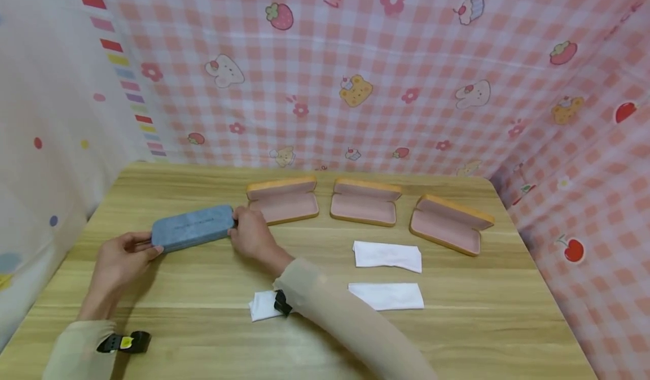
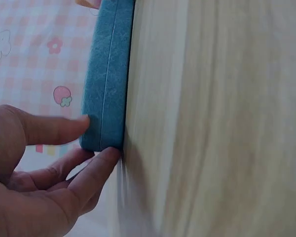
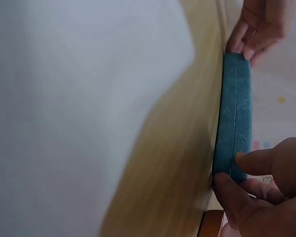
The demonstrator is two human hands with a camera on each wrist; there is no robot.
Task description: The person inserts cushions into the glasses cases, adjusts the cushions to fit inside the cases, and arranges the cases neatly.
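A closed blue glasses case (image 1: 193,228) with faint lettering on its lid lies at the left of the table. My left hand (image 1: 118,261) holds its left end between thumb and fingers. At the opposite end, my right hand (image 1: 254,234) grips the case's right corner. In the left wrist view the seam of the blue case (image 2: 106,79) runs along its side, with the left thumb beside it. The right wrist view has both hands on the case (image 3: 233,113), one at each end; its underside is hidden.
Three open orange-edged glasses cases with pink lining, left (image 1: 286,206), middle (image 1: 363,208) and right (image 1: 446,230), stand along the back. Two folded white cloths, upper (image 1: 387,256) and lower (image 1: 388,296), lie in front. Another white cloth (image 1: 265,305) is partly under the right forearm.
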